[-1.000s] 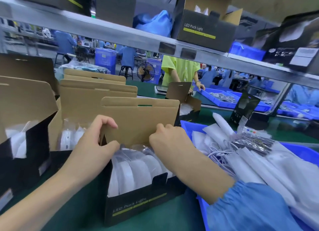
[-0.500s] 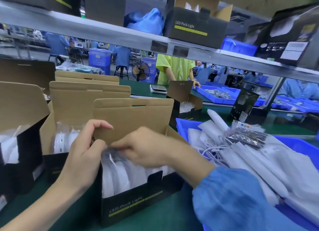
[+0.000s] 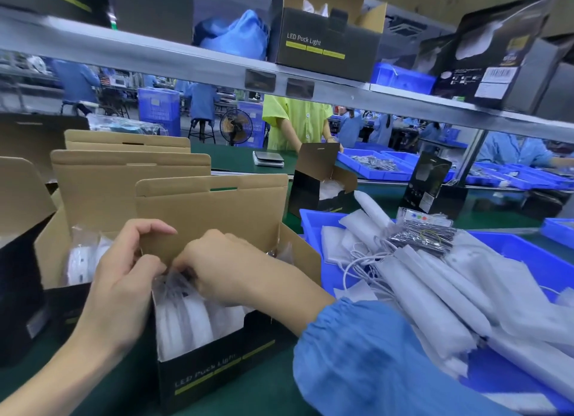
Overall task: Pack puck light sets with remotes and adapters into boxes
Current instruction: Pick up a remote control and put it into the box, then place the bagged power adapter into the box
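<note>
A: Where's the box w/ the lights sitting rn?

B: Front box is standing open on the green bench, right below the camera, lid flap sticking up. Bagged puck lights are standing on edge inside, packed tight; can't get an exact count thru the plastic, several at least.

A: Hands?

B: Left hand is pinching the brown side flap by the inner corner, grip narrow. Right hand is curling down into the box, grip closed on crinkly bag plastic, by the look of it. Can't tell if there's a remote under the fingers.

A: Risks?

B: Imo the bag could be snagging on the flap edge and tearing if she's pushing hard. Also the lights are crowding the opening, so an adapter may be riding high and stopping the lid from closing.

A: Counts nearby?

B: Three more open brown-lidded boxes lining up left and behind, one w/ lights showing. Blue bin just right is holding white foam-wrapped pieces, many, plus one stack of bagged remotes and loose white cable.
</note>
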The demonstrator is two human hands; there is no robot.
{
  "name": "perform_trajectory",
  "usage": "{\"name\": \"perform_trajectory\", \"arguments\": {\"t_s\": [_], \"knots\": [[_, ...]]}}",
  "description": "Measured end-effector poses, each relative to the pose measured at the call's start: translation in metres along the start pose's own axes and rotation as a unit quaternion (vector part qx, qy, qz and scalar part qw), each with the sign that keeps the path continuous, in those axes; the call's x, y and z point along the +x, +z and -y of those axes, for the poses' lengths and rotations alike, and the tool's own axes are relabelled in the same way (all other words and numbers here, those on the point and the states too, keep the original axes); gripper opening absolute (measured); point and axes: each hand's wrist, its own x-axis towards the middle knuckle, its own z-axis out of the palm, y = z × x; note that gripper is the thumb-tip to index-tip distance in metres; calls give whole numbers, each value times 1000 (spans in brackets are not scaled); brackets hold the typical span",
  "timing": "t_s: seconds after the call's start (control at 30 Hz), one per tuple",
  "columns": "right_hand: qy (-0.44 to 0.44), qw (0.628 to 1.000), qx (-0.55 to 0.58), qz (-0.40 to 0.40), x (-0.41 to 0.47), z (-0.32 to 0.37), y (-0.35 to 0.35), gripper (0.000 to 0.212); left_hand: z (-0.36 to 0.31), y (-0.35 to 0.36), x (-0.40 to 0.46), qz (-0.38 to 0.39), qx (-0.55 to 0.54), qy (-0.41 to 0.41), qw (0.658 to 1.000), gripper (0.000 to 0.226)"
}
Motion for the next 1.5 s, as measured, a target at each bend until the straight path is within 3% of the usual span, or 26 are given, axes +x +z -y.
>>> {"name": "perform_trajectory", "arguments": {"t_s": [0.1,0.2,0.33,0.43,0.63,0.77,0.87,1.03,1.13,1.2,1.3,1.4,1.43,1.5], "knots": [[-31,992,-122,-33,-2,14,0,26,-1,2,0,-1,-7,6,1000,40],[-58,984,-163,-29,-2,29,8,28,-2,3,0,0,-1,10,1000,40],[-53,996,-72,25,1,14,-3,20,-4,3,-1,0,-39,-1,999,38],[-47,999,-24,0,-1,1,1,13,-2,2,-3,1,-41,4,999,35],[-37,998,42,28,-2,2,7,19,0,2,-2,0,-28,6,1000,36],[-32,996,85,-19,-5,-6,0,27,-1,1,-2,3,-24,13,1000,36],[-25,996,85,13,-8,-8,12,27,-3,2,-2,2,-18,23,1000,36],[-45,985,166,-4,-13,-5,17,26,-5,4,-2,-3,-21,22,1000,36],[-41,978,190,-70,-32,-9,2,29,-6,3,-3,5,-17,23,1000,35],[15,970,186,-157,-63,-28,-11,30,-7,2,-3,7,-14,21,1000,35],[237,949,-32,-206,-137,-79,-22,33,-8,4,-3,-2,8,21,1000,36],[482,853,-155,-125,-202,-127,-23,41,-9,6,-3,-11,24,31,999,35],[519,836,-154,-92,-214,-140,-19,37,-9,7,-3,-13,29,33,999,34],[528,834,-157,-35,-227,-160,-9,29,-8,7,-3,-13,30,33,999,34]]}}
